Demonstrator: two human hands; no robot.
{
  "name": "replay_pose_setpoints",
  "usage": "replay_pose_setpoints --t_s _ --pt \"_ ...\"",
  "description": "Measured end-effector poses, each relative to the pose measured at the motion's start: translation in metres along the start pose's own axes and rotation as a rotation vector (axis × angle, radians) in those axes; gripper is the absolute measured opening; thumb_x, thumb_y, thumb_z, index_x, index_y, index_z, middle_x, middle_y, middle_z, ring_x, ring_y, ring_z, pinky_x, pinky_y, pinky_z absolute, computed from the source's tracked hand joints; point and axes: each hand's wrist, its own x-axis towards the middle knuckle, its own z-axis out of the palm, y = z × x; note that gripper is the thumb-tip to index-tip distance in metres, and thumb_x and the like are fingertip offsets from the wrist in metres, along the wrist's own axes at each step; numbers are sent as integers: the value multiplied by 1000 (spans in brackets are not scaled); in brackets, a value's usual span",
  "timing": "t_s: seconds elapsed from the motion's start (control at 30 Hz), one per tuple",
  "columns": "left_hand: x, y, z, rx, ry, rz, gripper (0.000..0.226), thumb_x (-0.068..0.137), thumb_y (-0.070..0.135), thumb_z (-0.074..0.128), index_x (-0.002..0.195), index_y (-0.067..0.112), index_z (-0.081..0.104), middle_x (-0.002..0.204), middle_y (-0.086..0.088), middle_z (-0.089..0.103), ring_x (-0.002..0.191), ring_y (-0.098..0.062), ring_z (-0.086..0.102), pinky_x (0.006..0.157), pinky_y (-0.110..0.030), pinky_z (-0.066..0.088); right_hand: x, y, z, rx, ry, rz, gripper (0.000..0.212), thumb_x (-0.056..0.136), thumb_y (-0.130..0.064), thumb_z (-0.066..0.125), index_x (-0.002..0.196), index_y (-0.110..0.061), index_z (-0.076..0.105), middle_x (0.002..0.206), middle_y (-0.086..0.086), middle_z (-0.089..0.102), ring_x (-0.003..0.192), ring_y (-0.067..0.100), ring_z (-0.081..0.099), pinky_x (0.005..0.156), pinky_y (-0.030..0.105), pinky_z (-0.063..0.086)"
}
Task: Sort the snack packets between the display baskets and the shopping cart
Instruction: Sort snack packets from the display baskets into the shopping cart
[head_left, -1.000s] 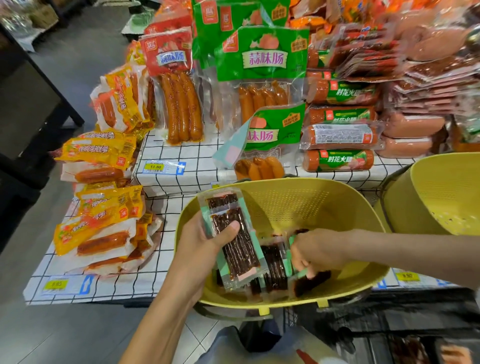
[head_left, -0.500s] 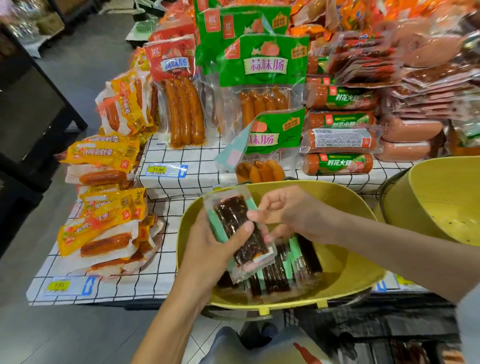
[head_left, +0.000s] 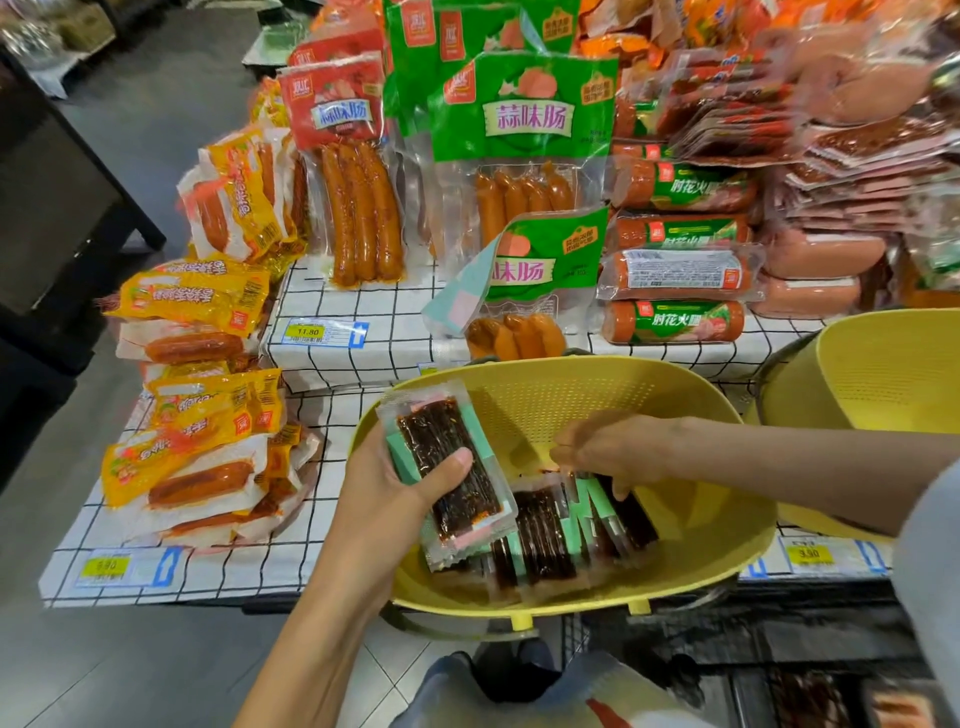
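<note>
My left hand (head_left: 382, 496) grips a small stack of snack packets (head_left: 449, 460), clear wrappers with dark spicy strips and green and pink edges, held over the left rim of a yellow perforated basket (head_left: 571, 376). Several more packets of the same kind (head_left: 545, 538) stand on edge in the basket's bottom. My right hand (head_left: 623, 447), blurred by motion, is inside the basket with its fingers pointing down onto those packets; nothing shows in its grasp. The dark wire shopping cart (head_left: 675, 642) sits below the basket at the bottom right, with packets (head_left: 810, 701) dimly seen inside.
A second yellow basket (head_left: 883, 374) stands to the right. Behind are stacked sausage packs in green (head_left: 524, 135), red (head_left: 337, 104) and yellow (head_left: 197, 296) on a white grid-pattern cloth (head_left: 363, 306) with price tags. Grey floor lies to the left.
My right hand laid a packet onto the stack in my left hand, then dropped back into the basket. The left hand stayed in place with the stack.
</note>
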Motion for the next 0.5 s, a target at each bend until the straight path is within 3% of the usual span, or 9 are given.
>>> replay_pose_setpoints --t_s 0.07,0.13,0.2,0.27,0.33,0.4,0.43,0.5 --pt "0 0 -1 -5 -3 -3 40 79 4 70 115 16 59 98 7 74 89 -7 71 65 -13 54 1 4 -1 70 -36 28 53 86 -10 64 135 -9 42 128 5 55 120 23 50 93 32 43" --pt "-1 -1 -1 -12 -2 -2 40 79 3 70 116 15 59 97 8 74 88 -6 71 64 -12 53 3 7 -5 114 -7 14 24 87 -11 64 109 -12 55 100 -2 56 102 20 53 79 29 43" --pt "-1 0 -2 -8 2 -1 41 79 4 70 116 16 59 98 7 74 88 -7 71 64 -14 54 0 11 -12 169 53 -20 15 84 -14 68 86 -19 54 94 -3 53 95 18 51 75 29 42" --pt "-1 1 -3 -7 8 -7 41 79 6 70 117 17 59 101 3 74 91 -9 71 72 -22 57 -6 12 -16 355 171 -94 15 85 -14 67 82 -19 53 95 -4 56 94 13 52 77 27 46" --pt "-1 4 -4 -6 17 -12 38 80 9 70 116 18 60 102 2 74 94 -12 70 84 -33 56 -17 9 -23 643 307 -150 9 88 -10 63 84 -13 56 85 -12 60 82 -1 57 67 17 46" --pt "-1 6 -6 -6 35 -9 37 81 11 69 115 19 59 103 2 73 98 -14 69 91 -40 53 -28 4 -34 890 390 -191 9 90 -10 61 88 -1 60 79 -12 66 74 -2 62 59 14 48" --pt "-2 7 -8 -8 50 -8 36 81 12 69 115 20 59 104 2 73 99 -15 69 92 -41 53 -33 2 -40 977 427 -187 16 89 -15 61 91 2 61 82 -7 70 76 4 66 61 20 52" --pt "-2 9 -12 -29 88 7 36 79 15 69 113 23 60 105 4 73 100 -14 68 90 -40 53 -41 -1 -46 1122 454 -159 28 85 -24 62 98 1 62 92 10 73 87 29 69 75 46 56"
